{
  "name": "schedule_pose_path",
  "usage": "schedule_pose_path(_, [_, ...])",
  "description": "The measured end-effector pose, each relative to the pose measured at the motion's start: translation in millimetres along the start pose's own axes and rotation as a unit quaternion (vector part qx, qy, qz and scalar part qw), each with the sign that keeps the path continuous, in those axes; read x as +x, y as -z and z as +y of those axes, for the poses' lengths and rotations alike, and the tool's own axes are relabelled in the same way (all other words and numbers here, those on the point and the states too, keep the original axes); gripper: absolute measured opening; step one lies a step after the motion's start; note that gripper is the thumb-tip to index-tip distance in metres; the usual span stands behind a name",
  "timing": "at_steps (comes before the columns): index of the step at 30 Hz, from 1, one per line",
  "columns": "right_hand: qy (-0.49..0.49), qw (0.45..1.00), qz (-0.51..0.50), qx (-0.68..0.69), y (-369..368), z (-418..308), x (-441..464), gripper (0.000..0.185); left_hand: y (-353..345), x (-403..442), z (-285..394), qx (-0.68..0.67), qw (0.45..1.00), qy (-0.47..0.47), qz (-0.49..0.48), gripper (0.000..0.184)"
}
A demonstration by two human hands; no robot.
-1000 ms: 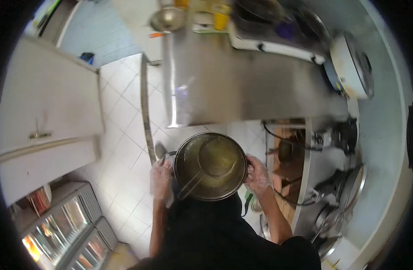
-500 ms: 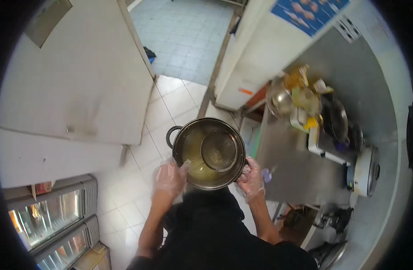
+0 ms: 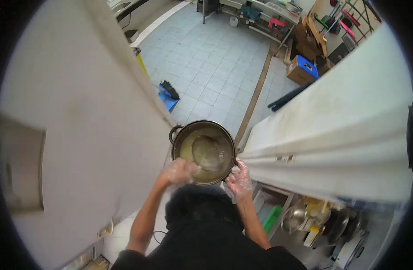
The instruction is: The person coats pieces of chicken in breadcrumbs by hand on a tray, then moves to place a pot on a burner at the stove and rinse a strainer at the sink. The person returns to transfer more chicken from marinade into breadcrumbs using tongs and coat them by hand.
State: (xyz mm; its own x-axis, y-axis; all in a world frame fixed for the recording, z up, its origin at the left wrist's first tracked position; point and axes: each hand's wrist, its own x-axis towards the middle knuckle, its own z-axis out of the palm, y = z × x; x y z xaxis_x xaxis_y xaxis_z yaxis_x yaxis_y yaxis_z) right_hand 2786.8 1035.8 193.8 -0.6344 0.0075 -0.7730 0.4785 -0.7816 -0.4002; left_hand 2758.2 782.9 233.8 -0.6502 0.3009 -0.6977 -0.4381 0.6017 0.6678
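Observation:
A round metal pot (image 3: 183, 174) with dark side handles is held in front of the body, with yellowish liquid inside. A round strainer (image 3: 206, 150) lies in the pot. My right hand (image 3: 238, 180), in a clear plastic glove, is closed round the pot's right handle. My left hand (image 3: 181, 172), also gloved and slightly blurred, is closed over the pot's near left rim at the strainer's handle end. The pot's left handle (image 3: 174, 133) is free of any hand.
A doorway opens onto a tiled floor (image 3: 206, 67). A white door (image 3: 94, 117) stands left, a white wall (image 3: 323, 121) right. Beyond are a blue dustpan with a brush (image 3: 169, 96), a cardboard box (image 3: 301, 72) and a metal table (image 3: 269, 10). Pans (image 3: 339, 225) sit lower right.
The view has turned and moved from the steel counter to the doorway. My left hand has left the pot's left handle for the strainer's handle. My right hand still holds the pot.

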Motion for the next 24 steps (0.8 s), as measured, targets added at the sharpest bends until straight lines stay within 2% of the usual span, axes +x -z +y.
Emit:
schedule_pose_path(1, [0.0,0.999,0.047,0.011,-40,-20,20,0.013,29,18,6,0.045,0.997,-0.043,0.043,0.031])
schedule_pose_path(2, [0.009,1.0,0.012,0.023,-42,-47,45,0.013,27,37,18,0.041,0.988,-0.094,0.114,0.028])
schedule_pose_path(4, [0.025,0.997,-0.062,0.05,-81,-77,118,0.015,67,75,40,0.058,0.953,-0.173,0.241,0.022])
schedule_pose_path(5, [0.044,0.997,-0.033,0.048,-112,-86,129,0.016,88,90,57,0.08,0.931,-0.199,0.297,0.019])
schedule_pose_path(7, [0.047,0.996,-0.061,0.05,-175,-127,179,0.017,135,134,110,0.168,0.886,-0.218,0.373,0.016])
schedule_pose_path(10, [0.065,0.995,-0.054,0.058,-251,-180,261,0.02,210,222,173,-0.02,0.932,-0.101,0.347,0.026])
schedule_pose_path(12, [0.073,0.991,-0.08,0.075,-307,-214,323,0.018,270,303,170,0.062,0.924,-0.139,0.351,0.032])
schedule_pose_path(14, [0.068,0.987,-0.121,0.077,-348,-248,388,0.015,326,360,197,0.088,0.921,-0.152,0.348,0.035])
schedule_pose_path(15, [0.078,0.981,-0.146,0.103,-371,-264,413,0.017,351,380,215,0.076,0.925,-0.144,0.343,0.036])
schedule_pose_path(16, [0.074,0.986,-0.114,0.095,-401,-284,427,0.019,378,397,239,0.066,0.929,-0.138,0.338,0.037])
schedule_pose_path(17, [0.072,0.99,-0.084,0.089,-434,-304,439,0.021,410,407,280,0.049,0.939,-0.086,0.328,0.037])
schedule_pose_path(18, [0.072,0.992,-0.061,0.085,-467,-320,457,0.023,436,421,298,0.073,0.936,-0.086,0.333,0.037])
schedule_pose_path(19, [0.055,0.985,-0.135,0.094,-469,-332,492,0.023,460,435,312,0.099,0.931,-0.089,0.34,0.037])
schedule_pose_path(20, [0.061,0.988,-0.105,0.093,-500,-346,513,0.022,487,459,329,0.126,0.923,-0.099,0.35,0.037])
schedule_pose_path(21, [0.068,0.99,-0.078,0.091,-534,-362,539,0.022,512,504,337,0.086,0.94,-0.027,0.328,0.031])
schedule_pose_path(22, [0.071,0.992,-0.045,0.09,-563,-375,566,0.022,539,536,348,0.09,0.94,-0.033,0.328,0.03])
schedule_pose_path(24, [0.068,0.986,-0.107,0.104,-598,-404,636,0.024,594,597,366,0.1,0.942,-0.035,0.318,0.029])
